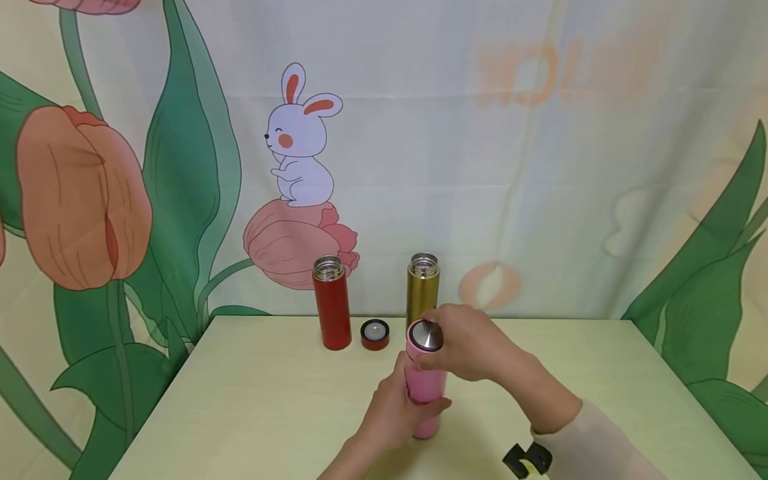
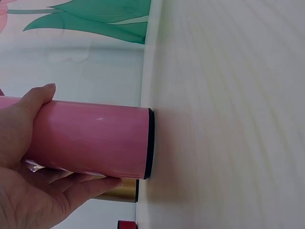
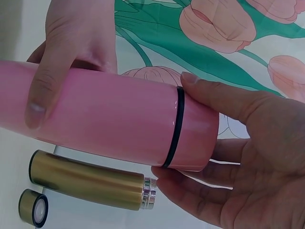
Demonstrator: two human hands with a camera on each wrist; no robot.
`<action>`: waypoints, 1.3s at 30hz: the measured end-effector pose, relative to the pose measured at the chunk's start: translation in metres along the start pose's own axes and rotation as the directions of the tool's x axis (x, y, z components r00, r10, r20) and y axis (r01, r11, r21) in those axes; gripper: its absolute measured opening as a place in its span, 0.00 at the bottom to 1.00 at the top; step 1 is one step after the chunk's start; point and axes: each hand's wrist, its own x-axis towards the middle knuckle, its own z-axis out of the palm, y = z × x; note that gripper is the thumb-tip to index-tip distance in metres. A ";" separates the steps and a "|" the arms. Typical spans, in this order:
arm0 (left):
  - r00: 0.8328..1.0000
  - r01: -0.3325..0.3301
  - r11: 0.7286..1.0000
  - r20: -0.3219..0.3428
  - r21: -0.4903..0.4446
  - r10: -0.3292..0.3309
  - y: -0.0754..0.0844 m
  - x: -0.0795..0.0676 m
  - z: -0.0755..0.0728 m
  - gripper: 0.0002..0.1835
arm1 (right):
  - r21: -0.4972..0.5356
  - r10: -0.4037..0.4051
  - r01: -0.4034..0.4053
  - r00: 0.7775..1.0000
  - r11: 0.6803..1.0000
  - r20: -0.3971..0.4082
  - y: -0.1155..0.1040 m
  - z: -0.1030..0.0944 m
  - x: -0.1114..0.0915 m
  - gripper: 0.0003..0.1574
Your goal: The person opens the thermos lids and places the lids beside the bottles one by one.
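Note:
A pink thermos bottle [image 1: 427, 383] stands upright near the middle of the table. Its lid [image 3: 202, 133], with a silver disc on top, sits on the body above a black ring. My left hand [image 1: 390, 410] grips the body, thumb on one side and fingers round the other. My right hand [image 1: 471, 343] holds the lid from the right, thumb and fingertips round its rim. In the left wrist view the bottle's black base [image 2: 149, 143] is right at the tabletop. Behind it is a gold thermos bottle [image 1: 423, 290], its mouth uncovered and its lower part hidden.
A red thermos bottle [image 1: 333, 310] stands uncovered at the back left, with a red lid [image 1: 375, 335] lying inner side up beside it. Near the gold bottle lies a gold lid [image 3: 29, 206]. Behind the table [image 1: 252, 393] hangs a printed curtain [image 1: 390, 133].

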 end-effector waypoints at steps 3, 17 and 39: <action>1.000 0.002 1.000 0.001 0.002 -0.002 0.000 0.000 0.000 0.39 | -0.006 -0.009 0.009 1.000 1.000 0.001 0.000 -0.001 0.000 0.23; 1.000 -0.012 1.000 0.007 0.016 0.012 0.001 0.000 -0.001 0.39 | -0.008 -0.051 0.051 0.998 0.999 0.029 0.005 -0.003 0.000 0.25; 0.998 0.031 0.999 0.048 -0.033 -0.029 0.000 0.003 -0.004 0.44 | 0.144 -0.208 0.186 0.965 0.972 0.159 0.023 -0.011 0.008 0.33</action>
